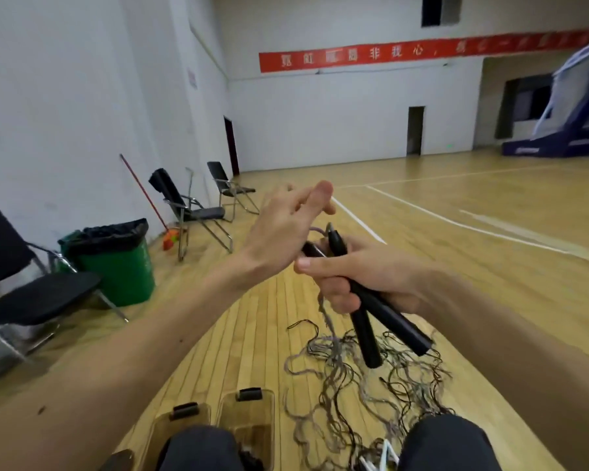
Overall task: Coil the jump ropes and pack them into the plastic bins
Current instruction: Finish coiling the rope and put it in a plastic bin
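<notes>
My right hand (351, 277) grips two black jump-rope handles (378, 321) held together, their lower ends pointing down toward the floor. A thin grey cord (327, 317) runs from the handles' top and hangs down past my fingers. My left hand (286, 229) is raised just left of the handles with fingers spread, blurred by motion; whether it holds the cord I cannot tell. A tangled heap of ropes (371, 396) lies on the wooden floor below. Two clear plastic bins (249, 413) with black latches stand near my left knee.
A green waste bin with a black liner (116, 263) and several black folding chairs (191, 212) line the left wall, with a red-handled broom (150, 205) leaning there. My knees (449, 443) frame the bottom edge. A blue padded structure (572, 130) stands far right.
</notes>
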A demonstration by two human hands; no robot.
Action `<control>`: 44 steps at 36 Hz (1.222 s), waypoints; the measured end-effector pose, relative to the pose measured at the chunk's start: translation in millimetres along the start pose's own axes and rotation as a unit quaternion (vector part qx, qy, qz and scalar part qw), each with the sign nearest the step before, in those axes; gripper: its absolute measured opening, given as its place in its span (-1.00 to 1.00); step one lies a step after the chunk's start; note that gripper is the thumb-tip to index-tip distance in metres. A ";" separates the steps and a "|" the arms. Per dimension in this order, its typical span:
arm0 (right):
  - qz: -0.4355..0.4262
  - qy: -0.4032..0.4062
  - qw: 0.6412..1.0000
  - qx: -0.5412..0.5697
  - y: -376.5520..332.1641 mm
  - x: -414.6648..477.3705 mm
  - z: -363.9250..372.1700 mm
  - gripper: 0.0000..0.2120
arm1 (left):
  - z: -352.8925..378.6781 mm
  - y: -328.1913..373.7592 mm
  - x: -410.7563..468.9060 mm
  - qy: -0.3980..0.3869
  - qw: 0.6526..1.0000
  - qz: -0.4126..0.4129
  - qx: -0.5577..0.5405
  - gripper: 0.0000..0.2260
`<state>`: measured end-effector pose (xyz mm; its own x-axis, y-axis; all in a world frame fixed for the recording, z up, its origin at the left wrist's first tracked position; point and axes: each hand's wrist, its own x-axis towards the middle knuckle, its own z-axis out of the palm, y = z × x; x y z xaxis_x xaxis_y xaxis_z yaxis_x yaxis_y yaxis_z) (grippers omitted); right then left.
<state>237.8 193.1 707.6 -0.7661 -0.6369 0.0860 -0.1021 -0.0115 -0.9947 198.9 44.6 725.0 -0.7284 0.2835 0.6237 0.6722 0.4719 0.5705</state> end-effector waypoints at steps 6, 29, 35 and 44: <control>-0.020 -0.019 0.999 0.026 -36.2 -19.8 11.1 -0.75 | -21.5 38.1 -6.6 -0.136 0.981 -0.007 -0.142 -0.48; -0.001 0.023 0.999 0.035 -47.7 -21.4 40.1 -0.69 | -73.4 36.1 5.9 0.073 0.995 0.056 -0.027 -0.41; 0.037 -0.036 0.998 0.039 -28.4 -28.8 36.2 -0.78 | -74.5 24.5 -4.8 0.028 0.997 -0.004 -0.065 -0.54; 0.099 -0.097 0.990 -0.035 -4.6 -33.7 25.5 -0.86 | -98.0 7.0 -40.1 -0.382 0.896 -0.172 -0.151 -0.67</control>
<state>280.2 195.0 707.9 -0.6406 -0.7569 -0.1293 -0.0113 0.1776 -0.9840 245.8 -45.3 756.3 -0.6997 0.7077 -0.0974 0.3124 0.4258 0.8492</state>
